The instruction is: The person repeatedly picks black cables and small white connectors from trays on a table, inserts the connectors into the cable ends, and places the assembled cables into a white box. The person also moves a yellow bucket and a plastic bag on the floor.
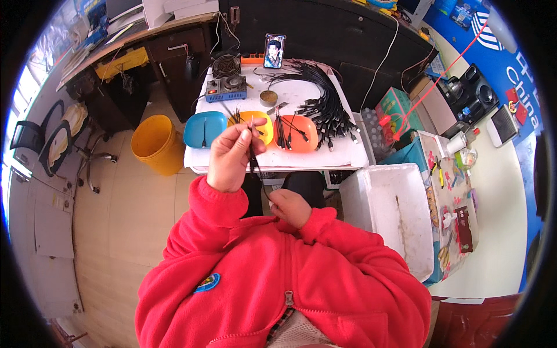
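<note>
My left hand point(231, 155) is raised in front of the table, its fingers pinched on a thin black cable point(253, 163). From there the cable hangs toward my lap, where my right hand point(290, 207) is closed around its lower part. Just beyond my left hand stand a blue tray point(193, 139) with one short cable, a yellow tray point(267, 123) partly hidden by my fingers, and an orange tray point(307, 143) holding several black cables with plugs. A large bundle of black cables point(325, 98) lies fanned out on the table's right side.
At the table's back left sits a small soldering device point(226, 89) with a fan. Near it are a round tin point(268, 98) and an upright phone point(274, 51). A yellow bucket point(156, 144) stands on the floor at left; a white foam box point(389, 214) is at right.
</note>
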Action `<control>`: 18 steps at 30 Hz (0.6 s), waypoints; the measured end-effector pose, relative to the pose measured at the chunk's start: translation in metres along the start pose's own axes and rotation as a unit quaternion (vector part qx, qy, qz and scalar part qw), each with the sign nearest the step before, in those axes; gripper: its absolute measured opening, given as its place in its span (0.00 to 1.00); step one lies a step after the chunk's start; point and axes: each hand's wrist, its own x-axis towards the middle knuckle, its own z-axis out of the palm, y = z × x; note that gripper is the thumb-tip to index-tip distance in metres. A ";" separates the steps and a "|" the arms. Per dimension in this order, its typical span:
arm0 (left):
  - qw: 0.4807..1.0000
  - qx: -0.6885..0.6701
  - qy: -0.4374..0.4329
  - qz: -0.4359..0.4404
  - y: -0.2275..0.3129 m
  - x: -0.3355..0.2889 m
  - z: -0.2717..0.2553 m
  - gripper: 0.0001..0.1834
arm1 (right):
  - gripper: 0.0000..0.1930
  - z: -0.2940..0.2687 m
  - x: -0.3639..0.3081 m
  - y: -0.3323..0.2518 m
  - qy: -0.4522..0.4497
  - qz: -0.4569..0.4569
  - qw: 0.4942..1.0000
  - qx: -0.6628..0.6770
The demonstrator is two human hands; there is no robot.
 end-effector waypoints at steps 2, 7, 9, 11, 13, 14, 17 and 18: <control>0.999 0.011 0.027 0.030 0.006 -0.002 0.000 0.09 | 0.07 0.020 -0.006 0.013 -0.060 0.017 0.998 0.016; 0.992 0.031 -0.111 0.045 0.012 -0.020 -0.001 0.07 | 0.08 -0.005 0.011 0.020 -0.077 0.106 0.978 0.163; 0.994 0.027 -0.106 0.018 0.008 -0.030 0.001 0.06 | 0.11 -0.036 0.035 0.011 -0.004 0.152 0.953 0.262; 0.993 0.027 -0.117 -0.013 0.003 -0.037 0.005 0.07 | 0.12 -0.069 0.059 0.001 0.007 0.166 0.909 0.381; 0.988 0.022 -0.145 -0.045 -0.001 -0.040 0.007 0.07 | 0.13 -0.091 0.072 -0.015 0.001 0.168 0.843 0.511; 0.984 0.020 -0.167 -0.062 -0.002 -0.041 0.007 0.08 | 0.12 -0.099 0.077 -0.021 -0.012 0.163 0.841 0.516; 0.971 -0.032 -0.211 -0.111 -0.005 -0.040 0.007 0.09 | 0.12 -0.107 0.086 -0.037 -0.029 0.133 0.832 0.537; 0.965 -0.057 -0.222 -0.128 -0.006 -0.040 0.006 0.09 | 0.11 -0.109 0.087 -0.039 -0.030 0.135 0.832 0.537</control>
